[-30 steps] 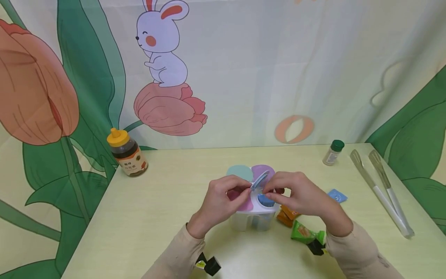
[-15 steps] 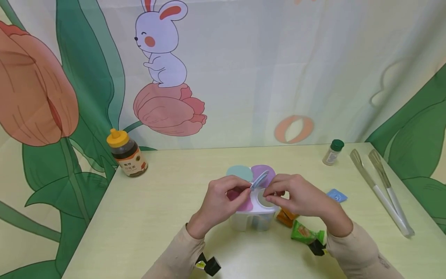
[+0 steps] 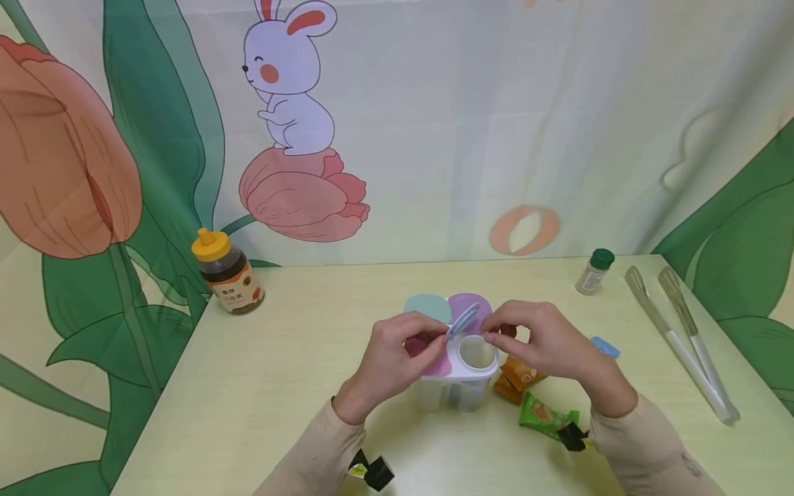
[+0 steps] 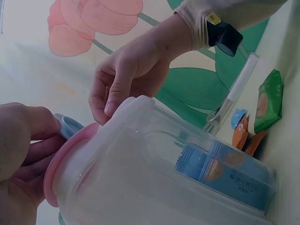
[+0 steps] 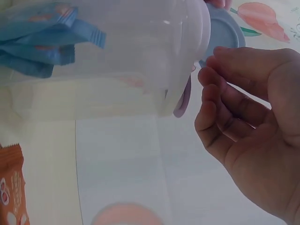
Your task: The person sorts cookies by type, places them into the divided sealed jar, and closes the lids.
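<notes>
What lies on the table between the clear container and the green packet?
In the head view, orange packets lie between the clear container and the green packet.

- Container (image 3: 455,393): clear plastic body; lids are coloured teal (image 3: 426,307), purple (image 3: 466,304), pink (image 3: 434,358) and blue (image 3: 464,319).
- Packets inside the container (image 4: 225,171): blue, printed with an orange patch.
- Loose packets at near right: orange (image 3: 520,375), green (image 3: 546,415), blue (image 3: 604,346).
- Honey bottle (image 3: 227,272) at far left: yellow cap, dark brown contents, orange-banded label.
- Small bottle (image 3: 594,271) at far right: green cap.
- Table (image 3: 279,386): pale yellow-green.
- Backdrop: white rabbit (image 3: 288,76), pink tulips, green leaves.
- Sleeves (image 3: 645,448): beige.
</notes>
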`<state>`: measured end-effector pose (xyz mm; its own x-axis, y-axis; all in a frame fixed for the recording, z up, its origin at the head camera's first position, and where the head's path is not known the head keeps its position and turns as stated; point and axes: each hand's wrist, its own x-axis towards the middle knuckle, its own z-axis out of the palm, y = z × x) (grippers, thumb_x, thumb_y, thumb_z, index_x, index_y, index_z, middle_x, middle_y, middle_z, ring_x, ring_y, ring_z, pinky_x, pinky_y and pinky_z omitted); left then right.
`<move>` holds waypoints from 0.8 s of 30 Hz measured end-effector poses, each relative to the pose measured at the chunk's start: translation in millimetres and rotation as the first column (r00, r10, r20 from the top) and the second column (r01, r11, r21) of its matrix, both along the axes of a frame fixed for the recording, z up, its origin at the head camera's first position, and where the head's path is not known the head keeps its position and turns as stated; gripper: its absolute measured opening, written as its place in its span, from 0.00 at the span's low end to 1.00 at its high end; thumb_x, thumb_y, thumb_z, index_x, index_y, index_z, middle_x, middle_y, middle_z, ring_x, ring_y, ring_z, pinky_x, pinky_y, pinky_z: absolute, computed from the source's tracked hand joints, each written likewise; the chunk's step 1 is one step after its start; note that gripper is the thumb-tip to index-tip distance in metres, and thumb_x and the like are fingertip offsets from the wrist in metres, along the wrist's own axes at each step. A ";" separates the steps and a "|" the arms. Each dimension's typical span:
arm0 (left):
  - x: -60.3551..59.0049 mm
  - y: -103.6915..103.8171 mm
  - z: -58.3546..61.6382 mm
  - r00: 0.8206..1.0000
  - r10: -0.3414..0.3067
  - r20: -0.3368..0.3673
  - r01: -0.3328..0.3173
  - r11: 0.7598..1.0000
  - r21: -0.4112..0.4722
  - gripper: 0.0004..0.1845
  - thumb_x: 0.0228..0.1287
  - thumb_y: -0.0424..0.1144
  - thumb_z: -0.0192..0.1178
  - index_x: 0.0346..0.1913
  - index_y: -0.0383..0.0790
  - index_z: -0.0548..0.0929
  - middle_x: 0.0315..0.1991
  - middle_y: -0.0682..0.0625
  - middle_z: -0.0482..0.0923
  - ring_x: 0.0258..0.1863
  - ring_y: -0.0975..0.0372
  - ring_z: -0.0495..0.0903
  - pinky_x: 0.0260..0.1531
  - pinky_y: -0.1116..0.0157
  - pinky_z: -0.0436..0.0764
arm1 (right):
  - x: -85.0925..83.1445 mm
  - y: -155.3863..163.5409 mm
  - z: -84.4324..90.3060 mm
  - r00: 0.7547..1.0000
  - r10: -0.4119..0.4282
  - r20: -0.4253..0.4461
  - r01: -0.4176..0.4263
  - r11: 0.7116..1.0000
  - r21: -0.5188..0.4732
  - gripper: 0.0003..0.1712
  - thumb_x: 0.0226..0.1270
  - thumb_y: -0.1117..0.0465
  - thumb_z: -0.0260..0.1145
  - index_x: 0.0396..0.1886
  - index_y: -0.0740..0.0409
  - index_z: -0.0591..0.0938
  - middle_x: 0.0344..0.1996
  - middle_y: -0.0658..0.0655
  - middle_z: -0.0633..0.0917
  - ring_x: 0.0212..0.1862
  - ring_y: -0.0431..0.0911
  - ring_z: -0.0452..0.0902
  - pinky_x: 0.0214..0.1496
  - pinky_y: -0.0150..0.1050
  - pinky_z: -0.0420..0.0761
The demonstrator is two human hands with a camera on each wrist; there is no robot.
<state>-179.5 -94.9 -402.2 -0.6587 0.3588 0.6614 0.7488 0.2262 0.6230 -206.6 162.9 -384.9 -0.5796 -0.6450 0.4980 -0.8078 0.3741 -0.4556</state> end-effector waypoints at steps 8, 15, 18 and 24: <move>0.1 -0.4 0.7 1.000 0.009 -0.018 -0.009 1.000 0.010 0.06 0.55 0.27 0.69 0.37 0.33 0.87 0.34 0.47 0.86 0.31 0.65 0.83 0.31 0.73 0.85 | -3.3 10.8 0.0 0.998 -0.059 -0.011 0.058 0.997 -0.045 0.12 0.57 0.70 0.72 0.40 0.51 0.86 0.32 0.42 0.85 0.32 0.34 0.75 0.34 0.23 0.76; -0.7 -0.1 0.0 1.000 0.004 -0.011 -0.004 1.000 0.006 0.07 0.55 0.27 0.69 0.38 0.33 0.87 0.34 0.47 0.86 0.31 0.66 0.83 0.31 0.73 0.85 | -8.2 20.0 -5.3 0.994 -0.107 -0.027 0.106 0.994 -0.036 0.14 0.57 0.69 0.72 0.40 0.48 0.85 0.32 0.41 0.84 0.32 0.33 0.75 0.34 0.24 0.76; -0.6 0.2 -0.4 1.000 0.003 -0.010 -0.003 1.000 0.007 0.06 0.56 0.28 0.68 0.38 0.33 0.87 0.34 0.47 0.86 0.30 0.66 0.83 0.30 0.74 0.84 | -9.9 24.5 -7.9 0.990 -0.137 -0.022 0.136 0.990 -0.033 0.15 0.57 0.69 0.72 0.40 0.46 0.85 0.33 0.41 0.84 0.33 0.33 0.75 0.35 0.25 0.77; -1.0 0.9 -0.9 1.000 0.003 -0.025 -0.003 1.000 0.013 0.05 0.57 0.29 0.68 0.38 0.34 0.87 0.34 0.47 0.86 0.30 0.67 0.82 0.30 0.74 0.84 | -11.8 32.5 -13.1 0.981 -0.194 -0.016 0.194 0.981 -0.028 0.14 0.57 0.69 0.72 0.39 0.47 0.85 0.32 0.40 0.84 0.32 0.33 0.75 0.35 0.25 0.77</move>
